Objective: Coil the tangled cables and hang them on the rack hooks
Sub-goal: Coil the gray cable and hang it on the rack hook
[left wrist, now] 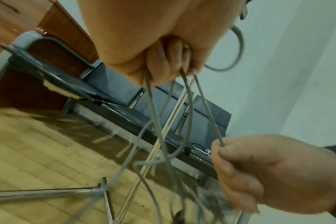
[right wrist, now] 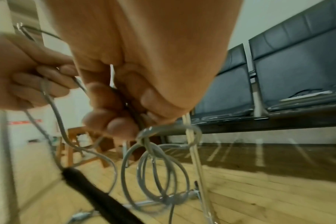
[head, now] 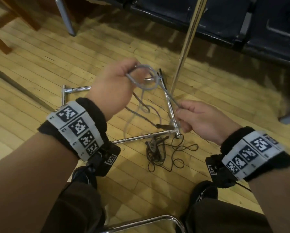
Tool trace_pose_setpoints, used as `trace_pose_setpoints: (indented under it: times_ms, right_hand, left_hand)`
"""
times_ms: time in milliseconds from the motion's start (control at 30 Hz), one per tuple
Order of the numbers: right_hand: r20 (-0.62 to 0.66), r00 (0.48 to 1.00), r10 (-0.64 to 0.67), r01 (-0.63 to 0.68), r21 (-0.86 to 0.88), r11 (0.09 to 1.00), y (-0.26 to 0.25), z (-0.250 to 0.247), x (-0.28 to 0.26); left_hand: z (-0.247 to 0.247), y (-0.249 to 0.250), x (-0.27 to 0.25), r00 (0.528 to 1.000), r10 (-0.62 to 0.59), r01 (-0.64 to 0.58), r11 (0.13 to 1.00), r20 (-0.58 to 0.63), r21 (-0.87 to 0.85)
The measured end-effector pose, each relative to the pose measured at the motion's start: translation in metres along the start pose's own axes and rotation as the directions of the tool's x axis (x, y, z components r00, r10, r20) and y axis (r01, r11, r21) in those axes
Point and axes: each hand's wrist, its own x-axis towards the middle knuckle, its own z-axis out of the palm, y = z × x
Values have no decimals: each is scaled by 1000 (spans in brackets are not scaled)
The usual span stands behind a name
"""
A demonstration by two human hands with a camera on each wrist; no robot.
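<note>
Fingertips of left hand (head: 114,88) concealed behind its own back in head view; motion blur throughout both wrist views. Rack pole (head: 186,47) cut off at top edge, hooks out of frame. Lower end of grey cable (head: 146,81) lost among chrome base bars (head: 141,137) of rack; connector ends indistinct.

Left hand raised, fingers curled round small loops of grey cable, one loop projecting rightward past thumb. Right hand (head: 203,120) lower and to the right, well apart from left, thumb and forefinger pinching a straight run of same cable stretched between the two hands. Slack hanging below and between hands in loose bends toward wooden floor (head: 40,64).

Thin dark cable (head: 164,155) lying tangled on floor beside base bars, below and between hands, touched by neither. Dark seats (head: 241,22) along far side, partly cropped.
</note>
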Motion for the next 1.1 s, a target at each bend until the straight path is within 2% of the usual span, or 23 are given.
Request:
trace_pose_setpoints:
  times_ms: [100, 167, 200, 233, 267, 300, 333, 367, 400, 467, 533, 633, 700, 767, 867, 967, 1100]
  right_hand:
    - [6, 989, 145, -141, -202, 969, 17, -2, 4]
    - [25, 969, 247, -223, -350, 910, 28, -2, 4]
    - [31, 958, 286, -251, -395, 884, 32, -2, 3]
    - [32, 952, 304, -263, -422, 868, 34, -2, 3]
    - [21, 954, 298, -260, -433, 863, 34, -2, 3]
    - [-1, 963, 270, -245, -425, 872, 32, -1, 4]
    - [-29, 974, 226, -219, -389, 895, 28, -1, 5]
    - [-58, 983, 173, -182, -330, 926, 23, 0, 6]
    - [-79, 989, 124, -141, -267, 953, 17, 2, 7]
    - [-75, 995, 62, -74, -174, 982, 5, 5, 8]
    - [-48, 999, 18, -23, -89, 996, -6, 9, 7]
    - [-39, 998, -47, 47, 5, 999, -18, 13, 4]
    - [-29, 996, -87, 88, 54, 995, -23, 13, 0]
    - [-18, 993, -114, 115, 63, 991, -24, 13, -4]
    - [-37, 994, -102, 103, 33, 994, -19, 11, -4]
    - [-16, 1000, -21, 21, -8, 1000, -7, 10, 1]
    - [-24, 998, 60, -63, -148, 987, 11, 8, 7]
  left_hand:
    - [-15, 2, 5, 967, -58, 7, 979, -248, -204]
    - [-31, 0, 11, 906, -177, 18, 924, -385, -382]
    - [-40, -5, 14, 879, -235, 38, 902, -415, -431]
    - [-48, -12, 18, 861, -280, 101, 912, -425, -397]
    - [-54, -19, 20, 859, -290, 208, 950, -421, -232]
    - [-57, -26, 20, 879, -284, 312, 950, -384, 11]
    - [-55, -30, 17, 904, -293, 372, 899, -311, 232]
    - [-49, -31, 12, 917, -338, 395, 844, -212, 363]
    - [-41, -27, 6, 921, -379, 380, 824, -89, 421]
    - [-26, -15, -6, 913, -386, 284, 835, 133, 472]
    - [-14, -7, -11, 902, -322, 137, 846, 288, 515]
    - [0, 3, -14, 843, -229, -3, 903, 486, 430]
    - [8, 3, -14, 817, -196, -17, 932, 542, 362]
    - [10, 4, -13, 845, -173, -21, 935, 506, 354]
    - [8, 3, -9, 919, -73, -54, 950, 386, 307]
    - [6, 5, -9, 968, 4, -35, 993, 252, 116]
    - [5, 4, -4, 995, -15, 32, 984, 103, -173]
